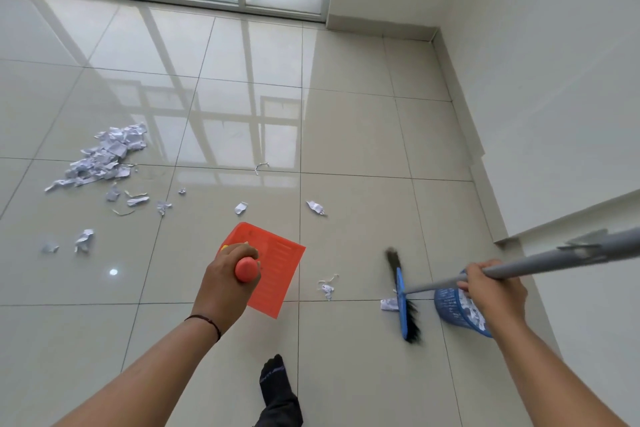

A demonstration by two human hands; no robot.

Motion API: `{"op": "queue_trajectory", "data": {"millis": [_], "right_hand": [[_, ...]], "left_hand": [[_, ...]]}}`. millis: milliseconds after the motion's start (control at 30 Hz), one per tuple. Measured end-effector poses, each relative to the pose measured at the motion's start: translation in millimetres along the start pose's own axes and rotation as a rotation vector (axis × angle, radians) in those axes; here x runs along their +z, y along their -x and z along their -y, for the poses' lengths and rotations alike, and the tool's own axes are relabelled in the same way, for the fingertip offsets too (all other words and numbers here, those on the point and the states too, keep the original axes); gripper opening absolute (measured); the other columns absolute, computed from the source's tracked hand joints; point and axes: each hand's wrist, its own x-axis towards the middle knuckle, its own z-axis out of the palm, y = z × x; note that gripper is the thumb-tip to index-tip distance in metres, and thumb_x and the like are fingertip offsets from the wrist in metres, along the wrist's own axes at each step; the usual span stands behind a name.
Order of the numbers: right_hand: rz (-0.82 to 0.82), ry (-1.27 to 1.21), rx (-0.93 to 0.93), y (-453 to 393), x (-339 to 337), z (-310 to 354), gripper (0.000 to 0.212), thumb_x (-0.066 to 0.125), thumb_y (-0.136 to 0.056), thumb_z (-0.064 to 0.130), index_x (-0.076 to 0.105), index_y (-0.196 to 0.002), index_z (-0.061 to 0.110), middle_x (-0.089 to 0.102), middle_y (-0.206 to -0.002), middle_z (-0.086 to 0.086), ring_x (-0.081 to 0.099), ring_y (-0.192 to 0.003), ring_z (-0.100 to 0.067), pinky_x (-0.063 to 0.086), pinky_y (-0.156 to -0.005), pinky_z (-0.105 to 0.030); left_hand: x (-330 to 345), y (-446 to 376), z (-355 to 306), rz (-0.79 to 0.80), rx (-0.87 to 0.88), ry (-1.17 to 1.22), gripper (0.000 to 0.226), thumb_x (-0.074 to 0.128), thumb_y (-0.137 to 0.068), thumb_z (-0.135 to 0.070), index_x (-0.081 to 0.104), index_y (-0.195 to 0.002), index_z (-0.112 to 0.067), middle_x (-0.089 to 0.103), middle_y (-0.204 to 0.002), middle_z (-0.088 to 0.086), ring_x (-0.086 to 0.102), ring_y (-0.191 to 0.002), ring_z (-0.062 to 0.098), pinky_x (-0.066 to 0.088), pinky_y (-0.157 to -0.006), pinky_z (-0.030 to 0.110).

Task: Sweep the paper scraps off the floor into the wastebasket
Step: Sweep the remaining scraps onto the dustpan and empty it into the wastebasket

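- Spreading wide and glossy, pale tiled floor (346, 135); window reflections across the far half.
- Heaped at far left: main pile of paper scraps (104, 158), with loose pieces trailing toward the middle; a few strays just beside the broom head.
- Held low over the tiles at centre: orange dustpan (277, 270), no scraps visible on it, flat face tipped toward the camera, open edge seemingly toward the upper right, handle pointing back at the wearer.
- Angled in from the right edge: grey broom pole (540, 262), long axis running from upper right down-left to the blue broom head (403, 305); head lying crosswise to the pole, roughly near-to-far, bristles blurred, one scrap touching its left side.
- Standing near the right wall, just behind the broom head: blue wastebasket (453, 310), mesh-sided, some paper already inside, partly hidden by the right hand.
- Wrapped fully round the dustpan handle: left hand (227, 282), fingers curled tight.
- Clenched round the pole, knuckles up: right hand (491, 291).
- Judged step: gathering the near strays before the big pile. Best done with short strokes, bristles flat to the tile, pan edge pressed down ahead of the scraps; light paper likely to skid on the gloss or flutter off the pan.
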Motion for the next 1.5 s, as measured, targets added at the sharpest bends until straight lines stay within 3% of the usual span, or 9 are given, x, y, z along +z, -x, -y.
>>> {"op": "queue_trajectory", "data": {"millis": [133,400,700,833,933,1133,1200,1333,1500], "right_hand": [[0.047,-0.074,-0.044,11.2,25.5,20.5,0.013,0.055,-0.088,0.015,0.058,-0.076,0.012,0.07,-0.054,-0.003,0.072,-0.064,-0.021,0.058,-0.073,-0.045],[0.252,-0.231,-0.178,62.8,64.8,80.9,0.015,0.054,-0.093,0.008,0.057,-0.079,0.013,0.069,-0.079,-0.014,0.073,-0.071,-0.029,0.057,-0.079,-0.045],[0.157,0.094,-0.517,47.0,39.5,160.3,0.015,0.06,-0.083,0.023,0.065,-0.071,0.016,0.07,-0.057,-0.002,0.072,-0.06,-0.017,0.057,-0.061,-0.04],[0.049,0.054,-0.4,14.2,62.4,160.4,0.017,0.055,-0.081,0.024,0.061,-0.068,0.015,0.069,-0.063,-0.007,0.07,-0.069,-0.027,0.049,-0.056,-0.033],[0.029,0.006,-0.272,-6.5,90.0,157.0,0.022,0.051,-0.079,0.028,0.06,-0.065,0.014,0.071,-0.07,-0.012,0.066,-0.068,-0.028,0.046,-0.054,-0.03],[0.108,-0.176,-0.155,-22.8,150.9,195.8,0.021,0.048,-0.071,0.031,0.055,-0.064,0.012,0.067,-0.058,-0.006,0.066,-0.058,-0.027,0.048,-0.049,-0.028],[0.182,-0.219,-0.159,-21.2,168.4,211.0,0.017,0.05,-0.073,0.027,0.053,-0.066,0.012,0.066,-0.058,-0.005,0.067,-0.054,-0.021,0.056,-0.058,-0.034],[0.382,-0.221,-0.302,-14.7,195.6,230.4,0.013,0.053,-0.082,0.015,0.055,-0.07,0.013,0.065,-0.066,-0.009,0.069,-0.059,-0.024,0.058,-0.077,-0.045],[0.455,-0.073,-0.672,-4.5,179.2,276.7,0.015,0.054,-0.074,0.022,0.059,-0.062,0.013,0.067,-0.048,0.003,0.072,-0.059,-0.026,0.06,-0.062,-0.038]], "left_hand": [[-9.1,1.6,12.6,-0.023,-0.042,-0.013,0.024,0.07,-0.075,0.001,0.061,-0.08,-0.021,0.061,-0.086,-0.015,0.059,-0.082,0.017,0.043,-0.072,0.016],[-34.7,5.0,27.7,-0.091,-0.092,-0.026,0.028,0.07,-0.076,-0.004,0.057,-0.075,-0.029,0.061,-0.082,-0.014,0.058,-0.08,0.009,0.044,-0.069,0.018],[-71.5,9.3,42.0,-0.218,-0.156,-0.046,0.03,0.069,-0.077,-0.004,0.056,-0.075,-0.031,0.061,-0.084,-0.016,0.06,-0.081,0.011,0.045,-0.069,0.022],[-76.0,14.7,45.1,-0.24,-0.162,-0.092,0.023,0.069,-0.074,0.001,0.06,-0.076,-0.02,0.061,-0.083,-0.016,0.06,-0.08,0.018,0.047,-0.071,0.027],[-78.4,18.3,47.0,-0.26,-0.201,-0.098,0.023,0.069,-0.073,0.003,0.061,-0.075,-0.018,0.061,-0.081,-0.013,0.06,-0.078,0.015,0.045,-0.068,0.02],[-77.0,17.6,44.0,-0.308,-0.359,-0.114,0.028,0.067,-0.074,-0.003,0.059,-0.075,-0.03,0.06,-0.08,-0.019,0.057,-0.078,-0.001,0.042,-0.062,0.018],[-75.9,16.6,43.1,-0.32,-0.409,-0.121,0.031,0.066,-0.075,-0.005,0.056,-0.072,-0.035,0.06,-0.076,-0.018,0.057,-0.073,-0.001,0.04,-0.059,0.018],[-71.6,10.6,40.4,-0.359,-0.476,-0.123,0.033,0.065,-0.074,-0.007,0.054,-0.071,-0.038,0.061,-0.077,-0.018,0.058,-0.073,0.001,0.04,-0.059,0.017],[-66.5,1.0,31.1,-0.384,-0.513,-0.122,0.03,0.065,-0.075,-0.011,0.053,-0.072,-0.038,0.06,-0.077,-0.016,0.058,-0.073,0.002,0.039,-0.059,0.017]]}}
